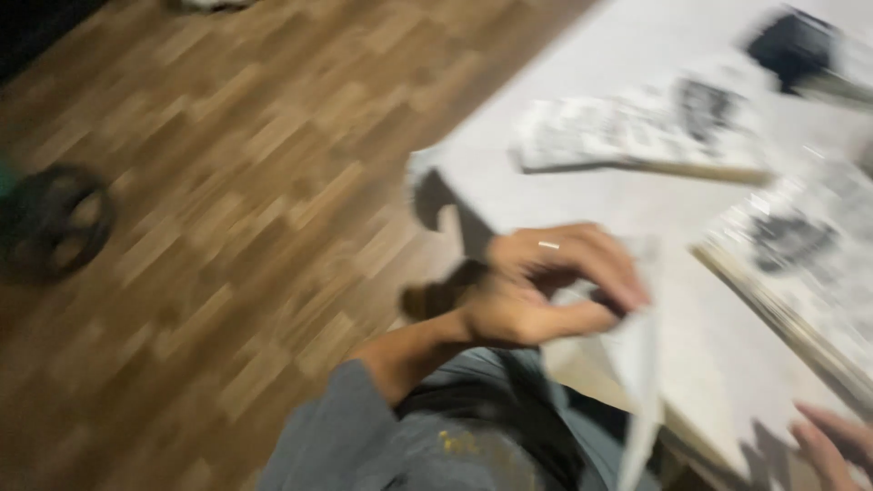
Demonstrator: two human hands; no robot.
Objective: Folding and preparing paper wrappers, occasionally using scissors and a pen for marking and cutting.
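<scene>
White paper sheet is pinched in the left hand, fingers clamped on it; the right hand rests at the worktop edge, its grip unclear.

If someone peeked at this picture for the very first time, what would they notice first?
Probably the left hand in the middle, its fingers curled around a pale sheet of paper that hangs down over the edge of the white table. Next come the blurry black-and-white printed booklets lying on the table at the upper right. The right hand only peeks in at the bottom right corner, and a dark round wheel-like thing sits on the wooden floor at far left.
</scene>
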